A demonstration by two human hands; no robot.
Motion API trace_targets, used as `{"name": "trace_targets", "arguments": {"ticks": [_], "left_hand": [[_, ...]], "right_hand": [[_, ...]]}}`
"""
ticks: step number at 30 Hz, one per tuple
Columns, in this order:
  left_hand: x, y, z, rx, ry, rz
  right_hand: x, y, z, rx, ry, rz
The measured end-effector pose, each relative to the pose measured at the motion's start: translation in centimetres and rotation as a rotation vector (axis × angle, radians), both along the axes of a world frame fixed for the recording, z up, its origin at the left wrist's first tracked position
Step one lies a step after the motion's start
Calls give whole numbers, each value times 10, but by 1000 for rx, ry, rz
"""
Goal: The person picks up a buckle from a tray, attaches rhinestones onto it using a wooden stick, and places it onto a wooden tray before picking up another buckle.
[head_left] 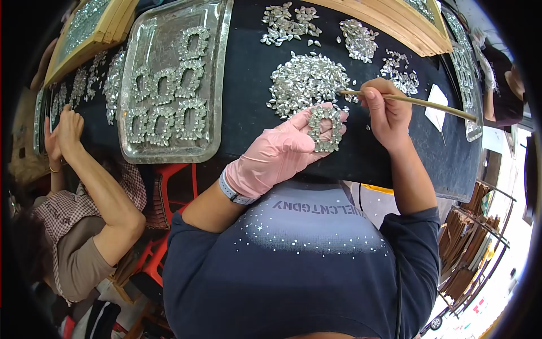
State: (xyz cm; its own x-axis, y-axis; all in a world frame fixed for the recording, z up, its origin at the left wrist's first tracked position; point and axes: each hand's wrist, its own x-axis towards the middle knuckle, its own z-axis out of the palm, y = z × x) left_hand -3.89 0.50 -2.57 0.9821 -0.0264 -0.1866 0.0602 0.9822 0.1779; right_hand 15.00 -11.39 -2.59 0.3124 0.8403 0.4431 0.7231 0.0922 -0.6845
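Observation:
My left hand (271, 153), in a pink glove, grips a rectangular rhinestone-studded frame piece (337, 131) with an open middle. Bare-fingered, my right hand (388, 116) pinches a thin wooden stick (437, 106) that slants down to the left. Its dark tip is at the right edge of a large heap of silvery teardrop stones (305, 79), just above the frame piece. Whether a stone clings to the tip is too small to tell.
A clear tray (217, 113) at left bears several similar frame pieces. Smaller stone piles (358, 40) lie farther back. A white paper slip (436, 107) is at right. Wooden-edged trays (389, 22) line the back. At far left, a co-worker's hand (69, 130) is over the table.

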Motion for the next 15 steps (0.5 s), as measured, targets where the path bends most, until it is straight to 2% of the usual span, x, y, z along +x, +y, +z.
{"name": "trace_targets", "arguments": {"ticks": [8, 13, 15], "left_hand": [[1, 0, -4, 0, -22, 13], [1, 1, -2, -7, -30, 27], [1, 0, -1, -12, -30, 31]], "right_hand": [[-7, -10, 2, 244, 270, 50], [-15, -15, 9, 243, 184, 94], [-16, -15, 14, 218, 69, 130]]}}
